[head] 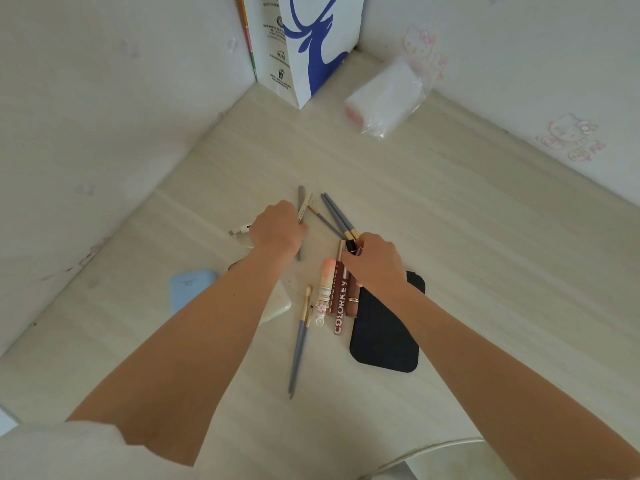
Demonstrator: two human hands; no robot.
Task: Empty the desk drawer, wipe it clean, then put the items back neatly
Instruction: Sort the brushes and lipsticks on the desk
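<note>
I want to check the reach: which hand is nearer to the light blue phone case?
Left. The left hand is just above and right of the light blue phone case; the right hand is farther right, by the black pouch.

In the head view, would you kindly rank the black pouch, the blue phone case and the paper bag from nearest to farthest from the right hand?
1. Black pouch: just under the right hand.
2. Blue phone case: left, beyond the left arm.
3. Paper bag: far back corner.
</note>
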